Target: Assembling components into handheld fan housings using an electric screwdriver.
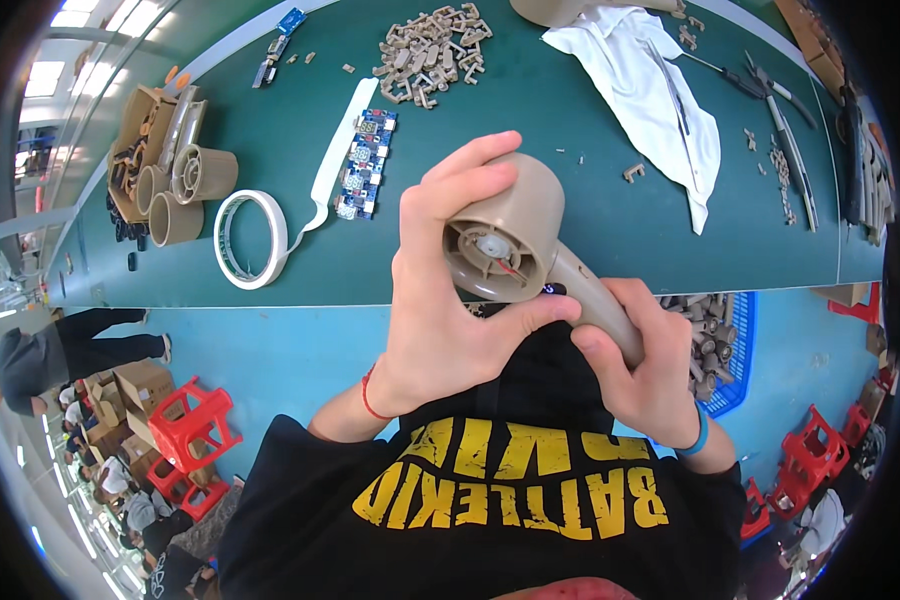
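The handheld fan housing [530, 215] is at the centre of the frame, raised in front of the near edge of the counter [340, 275]. Both hands are clamped on it. The left hand [445, 270] grips the cylindrical head, fingers curled over the top, thumb beneath near the neck. The right hand [640, 375] encloses the tubular handle, which slopes toward the lower right.

The housing is smooth beige plastic. The open face of its head is turned to the left, exposing radial ribs, a round silvery motor [492, 246] and a red wire.

The counter surface is flat, matte and dark green. Left of centre lies a ring-shaped roll of white tape [222, 240]; its flat strip extends upward beside a row of rectangular blue circuit boards [362, 170]. At the upper centre is a loose heap of small, angular beige plastic parts [430, 55]. In the upper left, hollow beige cylinders [210, 175] stand beside an open cardboard box [120, 190]. In the upper right, a creased white cloth [615, 75] tapers to a point. A latticed blue plastic basket [740, 350], at right below the counter edge, contains beige parts.
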Demonstrator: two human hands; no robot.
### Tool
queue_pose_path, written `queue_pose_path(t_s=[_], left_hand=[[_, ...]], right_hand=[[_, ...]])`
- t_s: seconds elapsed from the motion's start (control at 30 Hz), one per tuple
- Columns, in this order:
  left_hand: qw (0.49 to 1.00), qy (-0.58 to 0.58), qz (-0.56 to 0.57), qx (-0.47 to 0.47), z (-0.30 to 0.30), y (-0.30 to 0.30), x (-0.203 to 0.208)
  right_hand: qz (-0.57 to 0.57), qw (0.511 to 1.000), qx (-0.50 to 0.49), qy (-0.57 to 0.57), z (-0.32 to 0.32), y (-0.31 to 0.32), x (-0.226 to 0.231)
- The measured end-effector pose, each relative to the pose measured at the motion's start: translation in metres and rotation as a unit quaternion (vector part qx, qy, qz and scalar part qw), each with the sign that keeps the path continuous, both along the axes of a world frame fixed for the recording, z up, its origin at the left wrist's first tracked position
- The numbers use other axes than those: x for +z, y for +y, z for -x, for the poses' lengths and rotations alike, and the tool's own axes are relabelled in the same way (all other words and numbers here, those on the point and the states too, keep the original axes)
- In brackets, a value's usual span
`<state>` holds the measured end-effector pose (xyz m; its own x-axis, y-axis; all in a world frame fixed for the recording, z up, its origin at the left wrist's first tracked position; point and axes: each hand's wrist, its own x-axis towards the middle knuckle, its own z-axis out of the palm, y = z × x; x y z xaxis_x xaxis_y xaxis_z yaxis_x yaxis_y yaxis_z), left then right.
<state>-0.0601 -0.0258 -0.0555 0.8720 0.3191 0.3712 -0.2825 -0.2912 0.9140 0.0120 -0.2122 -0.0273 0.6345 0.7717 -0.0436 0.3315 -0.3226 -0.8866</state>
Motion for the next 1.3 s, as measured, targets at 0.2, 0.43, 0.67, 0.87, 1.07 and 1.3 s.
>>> queue_pose_path(t_s=[0.2, 0.43, 0.67, 0.87, 1.07, 1.3], left_hand=[[0.999, 0.018, -0.041, -0.003, -0.003, 0.006, 0.004], [0.892, 0.138, 0.41, -0.127, 0.007, -0.019, 0.01], [0.874, 0.133, 0.465, -0.052, 0.02, -0.005, 0.009], [0.873, 0.149, 0.45, -0.115, 0.016, -0.011, 0.012], [0.866, 0.148, 0.463, -0.119, 0.007, -0.013, 0.006], [0.871, 0.138, 0.453, -0.135, 0.0, -0.01, -0.004]], right_hand=[[-0.016, 0.999, -0.026, 0.04, 0.004, 0.003, -0.005], [-0.127, 0.973, -0.048, 0.186, 0.026, 0.029, -0.017], [0.037, 0.965, -0.132, -0.221, -0.037, 0.026, 0.003], [0.064, 0.929, -0.085, -0.356, -0.072, 0.02, -0.021], [-0.024, 0.987, -0.062, -0.145, -0.047, 0.021, 0.002], [-0.203, 0.969, -0.086, -0.111, -0.032, 0.042, -0.008]])
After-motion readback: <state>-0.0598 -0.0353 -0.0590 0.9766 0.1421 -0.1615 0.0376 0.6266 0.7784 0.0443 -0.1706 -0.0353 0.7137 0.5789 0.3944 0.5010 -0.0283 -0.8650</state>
